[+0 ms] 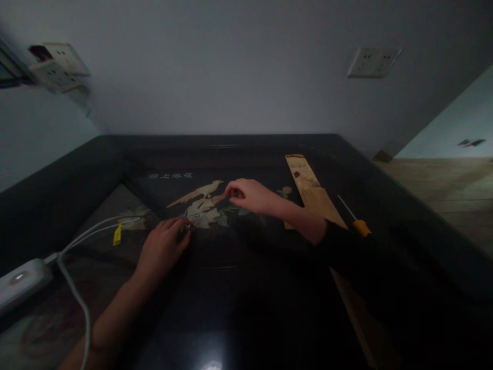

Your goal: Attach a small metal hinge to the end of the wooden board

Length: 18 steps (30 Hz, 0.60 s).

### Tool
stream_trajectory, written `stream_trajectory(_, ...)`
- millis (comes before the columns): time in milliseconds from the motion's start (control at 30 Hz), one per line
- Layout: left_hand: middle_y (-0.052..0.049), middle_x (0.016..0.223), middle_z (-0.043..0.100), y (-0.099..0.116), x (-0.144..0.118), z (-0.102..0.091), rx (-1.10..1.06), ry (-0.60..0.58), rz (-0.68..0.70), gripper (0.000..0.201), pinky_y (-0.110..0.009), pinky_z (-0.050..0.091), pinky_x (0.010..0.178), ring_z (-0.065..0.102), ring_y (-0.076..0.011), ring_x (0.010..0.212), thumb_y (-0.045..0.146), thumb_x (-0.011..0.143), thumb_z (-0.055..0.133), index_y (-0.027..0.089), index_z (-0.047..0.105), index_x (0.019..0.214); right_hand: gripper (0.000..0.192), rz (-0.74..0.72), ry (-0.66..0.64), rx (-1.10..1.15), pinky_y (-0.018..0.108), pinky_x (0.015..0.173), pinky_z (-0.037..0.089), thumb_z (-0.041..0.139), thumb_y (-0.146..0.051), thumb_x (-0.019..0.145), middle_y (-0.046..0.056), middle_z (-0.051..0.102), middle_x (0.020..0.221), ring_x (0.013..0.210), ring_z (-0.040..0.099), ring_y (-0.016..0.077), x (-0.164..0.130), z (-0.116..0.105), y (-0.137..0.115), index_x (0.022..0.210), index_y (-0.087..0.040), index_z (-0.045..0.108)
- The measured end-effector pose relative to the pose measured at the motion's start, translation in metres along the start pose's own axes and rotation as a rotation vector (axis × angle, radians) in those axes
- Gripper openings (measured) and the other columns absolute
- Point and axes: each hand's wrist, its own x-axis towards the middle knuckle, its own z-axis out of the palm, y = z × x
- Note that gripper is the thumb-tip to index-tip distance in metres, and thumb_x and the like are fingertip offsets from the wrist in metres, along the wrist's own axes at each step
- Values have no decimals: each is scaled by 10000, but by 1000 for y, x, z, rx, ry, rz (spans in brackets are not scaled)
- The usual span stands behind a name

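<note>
My left hand rests low over the dark glossy table, its fingers curled together around something small and shiny, too dim to make out. Small metal pieces that look like screws lie just beyond its fingertips, on the pale flower part of the bird picture. To the right, my right hand is raised a little with thumb and forefinger bent into a pinch. Whatever sits between those fingertips, if anything, is too small to tell. My right forearm passes over a long wooden board.
A screwdriver with an orange handle lies right of the board. On the left are a white power strip, its white cord and a yellow tag. A raised dark rim borders the table; wall sockets are behind.
</note>
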Motion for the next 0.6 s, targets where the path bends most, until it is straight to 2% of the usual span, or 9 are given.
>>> stream_trajectory(67,-109,1083,662,0,0,0,-8,-9,-18,297,-400,475,877,597,-284,1011,314,869,450,178,612,1077,190,70,62,17,277,715,429,552,-162,811,58,659,909,798,588,156,-29,-21,21,973,-151,651)
stream_trajectory(167,-113,1095,650,0,1,1,-19,-22,-45,315,-409,471,885,588,-289,1016,326,865,465,170,597,1105,176,132,149,57,297,739,473,539,-227,829,58,666,959,820,607,164,-86,-40,53,960,-174,643)
stream_trajectory(267,-110,1096,635,-2,1,4,-30,-6,-61,315,-414,467,889,576,-292,1025,341,864,476,175,592,1105,247,261,247,14,349,752,517,510,-355,859,76,657,1037,902,625,210,-150,-46,80,1003,-201,639)
stream_trajectory(367,-113,1108,621,-3,0,7,-52,16,-56,338,-414,463,902,565,-290,1033,352,857,495,167,587,1124,314,347,370,-104,424,828,520,487,-442,870,90,642,1059,995,608,260,-205,-41,98,1043,-225,635)
stream_trajectory(467,-114,1107,613,-6,1,11,-72,26,-61,365,-420,460,921,559,-287,1039,387,851,516,163,588,1131,379,396,424,-189,499,926,478,473,-497,874,107,615,1134,1070,578,291,-237,-29,110,1091,-221,617)
stream_trajectory(600,-116,1110,601,-9,1,15,-105,34,-75,400,-414,462,935,560,-276,1045,418,847,529,163,585,1150,478,407,443,-240,533,1018,413,430,-541,893,134,546,1280,1191,515,310,-248,-16,119,1196,-197,567)
